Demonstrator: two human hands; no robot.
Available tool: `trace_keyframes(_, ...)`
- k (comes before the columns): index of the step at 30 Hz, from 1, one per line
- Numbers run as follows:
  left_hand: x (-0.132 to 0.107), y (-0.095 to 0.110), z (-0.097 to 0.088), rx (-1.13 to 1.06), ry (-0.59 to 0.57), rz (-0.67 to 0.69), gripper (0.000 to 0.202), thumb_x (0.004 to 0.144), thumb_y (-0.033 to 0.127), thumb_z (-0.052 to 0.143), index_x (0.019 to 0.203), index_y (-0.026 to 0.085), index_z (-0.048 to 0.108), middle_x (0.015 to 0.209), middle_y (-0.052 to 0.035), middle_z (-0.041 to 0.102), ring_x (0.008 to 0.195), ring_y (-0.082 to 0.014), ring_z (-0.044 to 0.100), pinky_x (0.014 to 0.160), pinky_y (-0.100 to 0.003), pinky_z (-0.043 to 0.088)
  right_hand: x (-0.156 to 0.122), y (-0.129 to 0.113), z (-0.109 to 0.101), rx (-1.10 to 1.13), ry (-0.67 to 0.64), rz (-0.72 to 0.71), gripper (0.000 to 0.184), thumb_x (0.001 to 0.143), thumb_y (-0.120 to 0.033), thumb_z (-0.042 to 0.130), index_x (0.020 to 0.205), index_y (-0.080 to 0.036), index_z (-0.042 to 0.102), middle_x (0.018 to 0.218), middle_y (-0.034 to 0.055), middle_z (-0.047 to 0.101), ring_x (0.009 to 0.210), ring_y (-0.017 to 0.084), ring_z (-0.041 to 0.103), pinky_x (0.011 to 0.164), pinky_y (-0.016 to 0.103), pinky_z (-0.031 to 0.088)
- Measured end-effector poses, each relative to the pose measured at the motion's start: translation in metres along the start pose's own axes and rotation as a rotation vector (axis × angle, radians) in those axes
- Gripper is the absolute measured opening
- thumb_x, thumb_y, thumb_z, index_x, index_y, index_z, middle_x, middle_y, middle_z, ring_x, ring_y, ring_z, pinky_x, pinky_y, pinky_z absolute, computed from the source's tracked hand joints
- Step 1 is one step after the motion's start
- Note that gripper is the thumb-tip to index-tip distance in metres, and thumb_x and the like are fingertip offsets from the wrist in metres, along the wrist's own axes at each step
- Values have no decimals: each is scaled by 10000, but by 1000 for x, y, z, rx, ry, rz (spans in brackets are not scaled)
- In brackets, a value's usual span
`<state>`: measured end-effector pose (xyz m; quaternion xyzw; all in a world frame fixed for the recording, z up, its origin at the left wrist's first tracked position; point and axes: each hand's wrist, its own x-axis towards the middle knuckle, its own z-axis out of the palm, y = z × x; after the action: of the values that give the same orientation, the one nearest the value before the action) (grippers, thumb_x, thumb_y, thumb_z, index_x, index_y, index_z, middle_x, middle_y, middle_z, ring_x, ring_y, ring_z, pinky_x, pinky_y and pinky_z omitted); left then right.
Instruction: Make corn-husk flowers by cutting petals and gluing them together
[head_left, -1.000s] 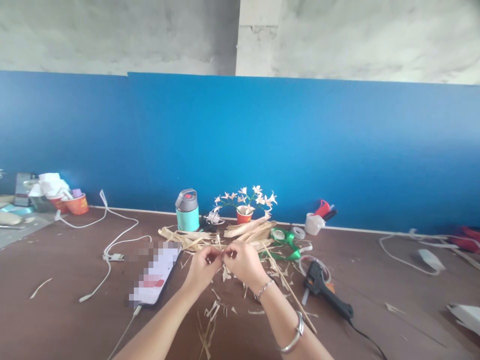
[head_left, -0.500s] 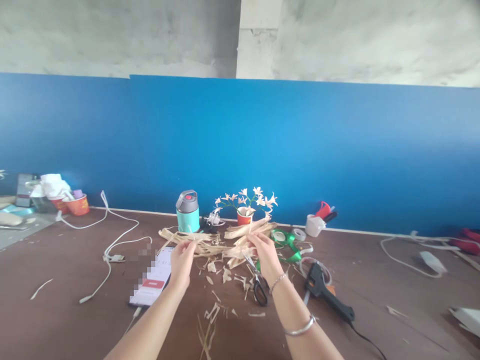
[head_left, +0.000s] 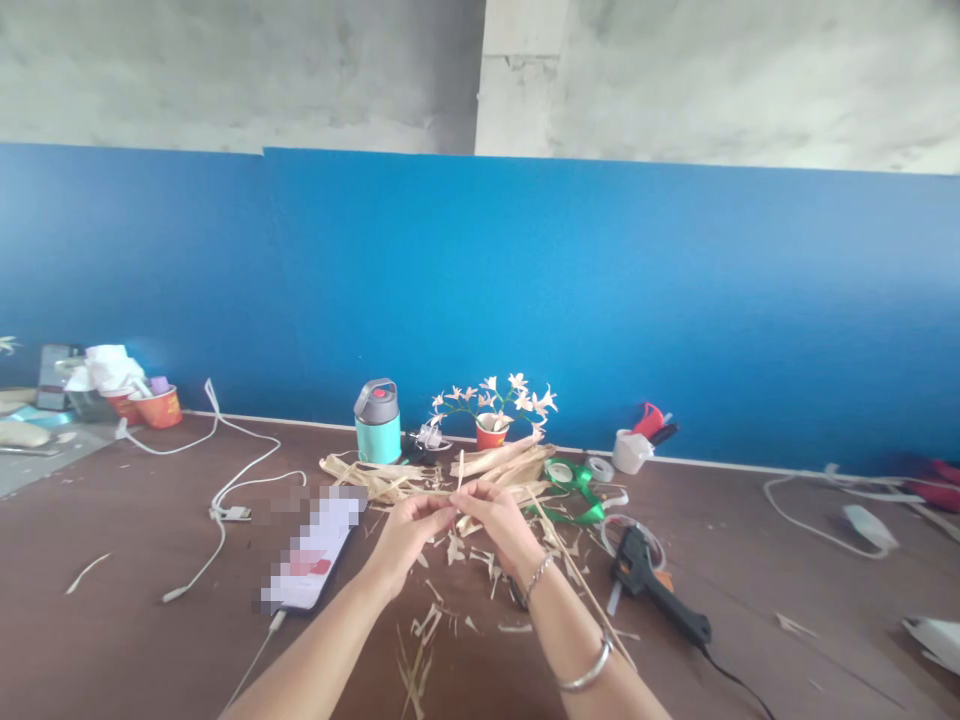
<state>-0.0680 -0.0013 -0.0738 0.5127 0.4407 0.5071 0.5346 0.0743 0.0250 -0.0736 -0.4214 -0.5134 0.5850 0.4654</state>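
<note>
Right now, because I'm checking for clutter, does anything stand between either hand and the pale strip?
Nothing visible does: the left hand and right hand meet at the pale strip, which sticks up between them. The dry leafy pieces lie beyond.

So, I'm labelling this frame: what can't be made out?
In the head view:
Thin pale strip: lower end hidden by left hand and right hand.
Curved black piece: mostly hidden behind the right wrist.
Black-edged phone: screen blurred by pixelation.
Black cord: cut off by bottom edge.
</note>
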Motion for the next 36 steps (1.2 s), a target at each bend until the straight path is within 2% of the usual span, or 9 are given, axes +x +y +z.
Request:
trace_keyframes(3, 1, -2, -2, -60, -3, -32, 229, 657, 367, 694, 749, 157, 693, 602, 14, 617, 589, -115, 502, 591, -221, 359, -1, -2, 0, 33, -42, 29, 246, 623, -370, 711, 656, -169, 574, 572, -27, 565, 490, 86, 463, 464, 210, 317)
trace_keyframes(6, 1, -1, -4, -72, -57, -34, 233, 674, 355, 685, 805, 164, 704, 654, 5, 630, 622, -122, 499, 617, -227, 361, -2, -4, -1, 56, -63, 17, 258, 610, -379, 726, 646, -166, 585, 567, -26, 572, 504, 90, 477, 492, 215, 347)
trace_keyframes(11, -1, 1, -3, -48, -122, -34, 216, 721, 371, 640, 722, 163, 701, 651, 3, 629, 642, -131, 498, 644, -237, 358, -5, -8, 0, 35, -125, -47, 271, 628, -410, 708, 627, -155, 617, 569, -12, 597, 558, 112, 524, 574, 238, 392)
trace_keyframes(19, 4, -7, -7, 35, -41, -103, 224, 625, 376, 711, 609, 156, 675, 573, 8, 613, 600, -137, 505, 644, -262, 349, 0, -2, 0, 72, -54, 72, 260, 592, -375, 718, 699, -153, 633, 602, 1, 622, 517, 107, 516, 489, 222, 353)
trace_keyframes(22, 5, -10, -7, 46, -22, -116, 220, 598, 362, 726, 586, 155, 653, 542, 13, 587, 578, -135, 498, 620, -260, 348, 1, 0, -1, 115, -23, 99, 251, 567, -347, 729, 673, -158, 604, 554, -20, 589, 463, 88, 472, 450, 211, 315)
trace_keyframes(28, 4, -9, -7, 19, -24, -133, 252, 578, 353, 736, 551, 160, 576, 511, 35, 524, 511, -109, 449, 548, -241, 334, 0, -2, 4, 142, 42, 72, 268, 525, -316, 749, 564, -164, 533, 447, -69, 472, 412, 62, 384, 432, 211, 272)
trace_keyframes(32, 3, -6, -6, 67, -17, -107, 237, 587, 344, 725, 570, 158, 579, 515, 36, 530, 519, -111, 463, 553, -240, 336, 1, -1, 5, 176, 80, 86, 256, 518, -304, 750, 561, -162, 542, 470, -62, 485, 411, 63, 375, 429, 218, 272)
trace_keyframes(36, 3, -4, -6, 144, 37, -78, 226, 574, 342, 722, 566, 162, 587, 512, 40, 529, 509, -114, 465, 538, -243, 344, 3, 2, 1, 219, 148, 39, 235, 556, -300, 735, 554, -160, 546, 528, -50, 498, 461, 63, 390, 458, 211, 305)
